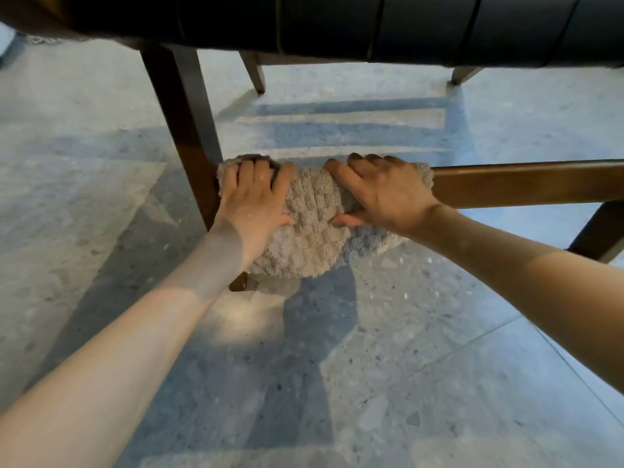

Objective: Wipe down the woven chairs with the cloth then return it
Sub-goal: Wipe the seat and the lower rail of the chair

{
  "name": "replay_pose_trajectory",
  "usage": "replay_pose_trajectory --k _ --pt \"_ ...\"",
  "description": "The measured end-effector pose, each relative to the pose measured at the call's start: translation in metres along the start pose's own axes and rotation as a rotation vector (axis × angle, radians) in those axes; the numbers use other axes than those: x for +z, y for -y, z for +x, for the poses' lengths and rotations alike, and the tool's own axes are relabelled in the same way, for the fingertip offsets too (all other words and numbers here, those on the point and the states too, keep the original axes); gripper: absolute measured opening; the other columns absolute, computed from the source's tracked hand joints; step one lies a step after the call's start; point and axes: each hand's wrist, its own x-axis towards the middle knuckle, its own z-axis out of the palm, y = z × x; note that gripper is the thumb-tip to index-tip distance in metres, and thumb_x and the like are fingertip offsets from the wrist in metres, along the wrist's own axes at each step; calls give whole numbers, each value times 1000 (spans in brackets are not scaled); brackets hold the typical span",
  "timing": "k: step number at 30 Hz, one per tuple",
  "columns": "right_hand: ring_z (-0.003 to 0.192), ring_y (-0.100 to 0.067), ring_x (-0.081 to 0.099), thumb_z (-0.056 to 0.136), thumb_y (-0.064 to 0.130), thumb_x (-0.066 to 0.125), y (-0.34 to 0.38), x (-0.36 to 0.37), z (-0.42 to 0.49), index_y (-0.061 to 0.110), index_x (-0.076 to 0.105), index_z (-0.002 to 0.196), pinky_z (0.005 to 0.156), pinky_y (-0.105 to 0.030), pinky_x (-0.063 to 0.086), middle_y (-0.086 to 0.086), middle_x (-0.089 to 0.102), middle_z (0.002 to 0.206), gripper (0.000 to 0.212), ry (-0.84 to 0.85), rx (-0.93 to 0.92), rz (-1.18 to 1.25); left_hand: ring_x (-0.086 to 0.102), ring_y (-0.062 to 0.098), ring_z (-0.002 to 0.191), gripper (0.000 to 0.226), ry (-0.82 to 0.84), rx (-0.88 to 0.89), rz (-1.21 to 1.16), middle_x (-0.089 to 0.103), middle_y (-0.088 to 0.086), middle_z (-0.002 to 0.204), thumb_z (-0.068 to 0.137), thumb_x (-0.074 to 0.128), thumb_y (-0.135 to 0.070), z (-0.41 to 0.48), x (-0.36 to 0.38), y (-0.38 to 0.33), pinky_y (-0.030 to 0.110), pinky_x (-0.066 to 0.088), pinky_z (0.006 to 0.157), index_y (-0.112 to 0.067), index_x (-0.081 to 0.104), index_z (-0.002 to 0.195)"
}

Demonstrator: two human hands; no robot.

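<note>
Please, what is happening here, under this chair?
A person is crouched low and wiping the frame of a chair. Both the left hand and the right hand grip a fluffy beige cloth, which is wrapped over the lower wooden rail, right where it meets the front leg. The dark seat is above, and the rest of the rail to the right is uncovered.

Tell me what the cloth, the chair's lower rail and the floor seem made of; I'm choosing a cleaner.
Cloth: probably terry or microfibre, beige, with a thick fluffy pile in ridges.
Rail: apparently solid wood, dark brown stain, satin sheen along its top.
Floor: likely terrazzo or speckled stone tile, grey, smooth, with scattered chips and a joint line.
</note>
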Motion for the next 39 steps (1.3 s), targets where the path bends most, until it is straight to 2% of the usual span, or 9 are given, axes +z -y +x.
replay_pose_trajectory --k 6,11,15,22,24,27,32,37,39 --pt "73 -33 65 73 70 60 -45 2 -35 3 61 113 57 -39 51 -14 65 89 78 -2 33 45 42 34 111 70 -8 53 -44 44 17 123 90 51 -49 22 -17 -57 45 28 91 -10 24 142" --pt "76 -33 62 68 68 69 -115 8 -99 4 61 110 65 -40 50 -14 64 90 77 29 182 19 44 34 114 72 -49 145 -40 42 17 128 92 50 -48 61 -43 -146 44 32 93 -9 16 142" --pt "89 -32 58 62 46 86 -163 12 -150 10 57 116 78 -43 45 -12 60 100 71 42 368 8 42 35 115 65 -111 241 21 35 19 131 97 46 -30 86 -58 -214 45 34 93 -4 5 140" --pt "99 -41 55 68 4 81 -214 11 -206 6 51 122 91 -52 43 -21 53 109 62 151 597 -143 42 31 115 64 -179 353 47 36 16 130 95 47 -22 126 -76 -297 41 36 92 -7 7 143" --pt "101 -40 52 68 4 81 -215 12 -207 7 47 124 95 -49 40 -21 51 112 66 210 609 -164 43 30 114 65 -209 351 58 37 15 129 95 45 -20 127 -72 -303 41 37 91 -7 4 144" --pt "101 -37 47 62 7 83 -212 14 -202 7 43 126 95 -47 35 -19 46 113 76 247 640 -157 43 28 111 84 -268 374 145 35 14 129 96 48 -37 126 -63 -299 41 40 90 -8 -13 146" --pt "100 -38 44 70 9 72 -200 10 -188 8 44 124 95 -53 31 -19 47 111 60 167 713 -62 42 28 110 89 -316 391 118 32 13 129 94 39 -56 117 -56 -279 40 41 85 -11 -19 146" --pt "101 -32 43 73 19 76 -159 11 -155 14 40 129 93 -43 31 -14 46 114 67 151 580 -25 45 28 107 91 -340 342 183 34 13 127 93 33 -59 90 -39 -224 39 42 83 -11 -26 143" --pt "105 -31 43 79 21 72 -136 9 -135 17 35 134 97 -44 31 -12 45 119 66 149 545 -8 49 24 100 92 -378 324 284 43 8 122 91 32 -64 77 -29 -191 36 44 79 -11 -19 147"
